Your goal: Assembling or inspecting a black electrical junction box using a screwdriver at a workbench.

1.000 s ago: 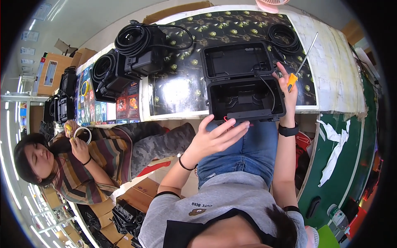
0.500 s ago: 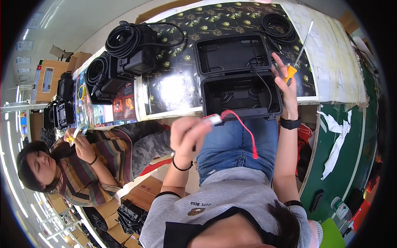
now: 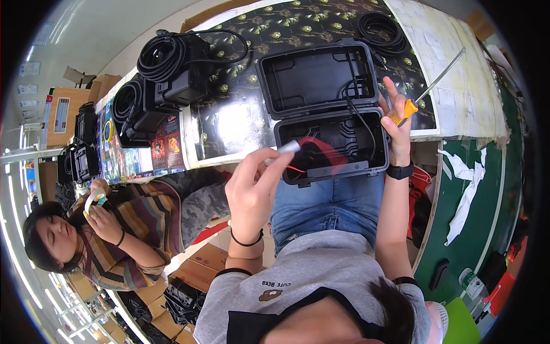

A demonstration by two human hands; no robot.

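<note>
**White piece in my left fingers, screwdriver in my right, open box ahead**

With twelve o'clock straight away from me, my left hand (image 3: 252,186) is pinched shut — thumb and fingertips — on a small white piece (image 3: 291,147) at the box's near left corner. Its long axis runs from eight to two, the bare end pointing at two. Red wires (image 3: 325,152), blurred, arch from it across the opening toward four, hiding part of the inside. I cannot tell whether the piece touches the rim.

My right hand (image 3: 399,117) is at the right side of the black box (image 3: 338,169), thumb and fingers closed around the yellow handle of a screwdriver (image 3: 410,109). Its shaft aims between one and two; one finger sticks up toward twelve.

The box faces up over my lap, longer from nine to three, its lid (image 3: 309,77) swung back at twelve. A black cable (image 3: 361,117) runs from the lid down into it.

Beyond the lid, at one, lies a cable coil (image 3: 381,34). Between nine and ten stand more black boxes (image 3: 183,86) topped with coils; at eight a co-worker (image 3: 132,235) holds a roll of tape (image 3: 94,202). A torn white sheet (image 3: 465,198) lies at four.
</note>
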